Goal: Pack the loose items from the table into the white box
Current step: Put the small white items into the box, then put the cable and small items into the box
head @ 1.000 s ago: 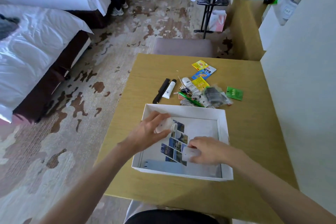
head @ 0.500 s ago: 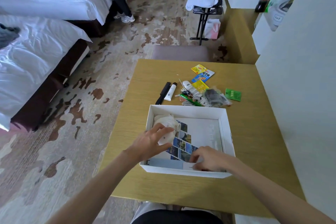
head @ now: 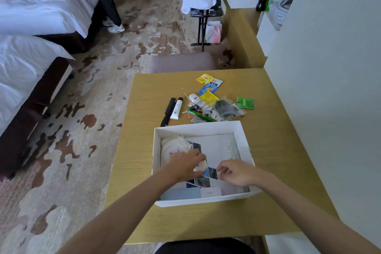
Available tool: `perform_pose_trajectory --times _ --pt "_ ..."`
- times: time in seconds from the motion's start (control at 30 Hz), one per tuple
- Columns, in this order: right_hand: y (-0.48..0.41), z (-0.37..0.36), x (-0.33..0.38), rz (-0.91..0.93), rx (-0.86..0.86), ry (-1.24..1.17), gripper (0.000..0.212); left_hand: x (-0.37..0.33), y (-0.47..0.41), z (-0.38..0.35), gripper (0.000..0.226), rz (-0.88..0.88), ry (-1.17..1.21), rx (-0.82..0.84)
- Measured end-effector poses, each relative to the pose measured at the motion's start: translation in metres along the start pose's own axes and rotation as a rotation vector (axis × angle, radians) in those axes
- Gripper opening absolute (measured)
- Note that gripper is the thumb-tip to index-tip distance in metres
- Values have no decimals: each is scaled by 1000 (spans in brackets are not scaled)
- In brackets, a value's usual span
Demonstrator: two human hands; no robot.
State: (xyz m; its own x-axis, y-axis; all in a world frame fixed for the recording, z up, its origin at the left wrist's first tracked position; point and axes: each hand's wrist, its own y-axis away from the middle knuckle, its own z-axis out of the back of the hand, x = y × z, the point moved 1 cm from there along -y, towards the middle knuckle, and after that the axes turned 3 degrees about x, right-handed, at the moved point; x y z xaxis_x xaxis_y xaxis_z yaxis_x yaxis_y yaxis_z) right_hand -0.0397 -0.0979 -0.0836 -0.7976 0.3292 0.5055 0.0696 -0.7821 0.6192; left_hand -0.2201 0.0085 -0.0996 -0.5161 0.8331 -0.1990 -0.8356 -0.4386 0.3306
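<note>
Open white cardboard box (head: pixel 198 129) on wooden tabletop (head: pixel 278 161), left hand (head: pixel 185 164) gripping small white object (head: pixel 200 167), right hand (head: pixel 235 172) pinching photo strip (head: pixel 210 174).

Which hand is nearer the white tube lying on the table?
Left. The left hand sits inside the white box, nearly in line with the white tube; the right hand sits further right.

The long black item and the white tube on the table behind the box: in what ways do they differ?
The long black item is dark all over; the white tube has a black cap. The black item is longer and slimmer, and its near end reaches closer to the white box than the tube's. Both lie flat, side by side on the table, not yet packed.
</note>
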Motion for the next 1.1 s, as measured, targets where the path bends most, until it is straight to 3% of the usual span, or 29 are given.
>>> perform_pose_trajectory --times 0.13,0.27,0.43,0.53,0.7,0.8,0.93,1.1 --pt "4 8 4 60 -135 -21 35 -6 -18 -3 55 -46 -57 6" --pt "10 26 1 151 -317 25 35 -3 -16 0 50 11 37 -13" --pt "7 55 -1 308 -487 21 33 4 -2 30 22 73 167 -371" --pt "-7 76 5 395 -596 -8 27 18 1 58 18 173 201 -545" --pt "-58 111 19 372 -565 -62 25 56 -19 96 15 312 197 -696" --pt "-97 126 23 226 -508 -55 24 80 -44 102 18 325 253 -566" --pt "-149 135 20 -17 -356 -48 23 107 -84 91 25 411 195 -191" --pt "-191 133 13 -120 -218 35 32 121 -118 65 26 181 211 62"
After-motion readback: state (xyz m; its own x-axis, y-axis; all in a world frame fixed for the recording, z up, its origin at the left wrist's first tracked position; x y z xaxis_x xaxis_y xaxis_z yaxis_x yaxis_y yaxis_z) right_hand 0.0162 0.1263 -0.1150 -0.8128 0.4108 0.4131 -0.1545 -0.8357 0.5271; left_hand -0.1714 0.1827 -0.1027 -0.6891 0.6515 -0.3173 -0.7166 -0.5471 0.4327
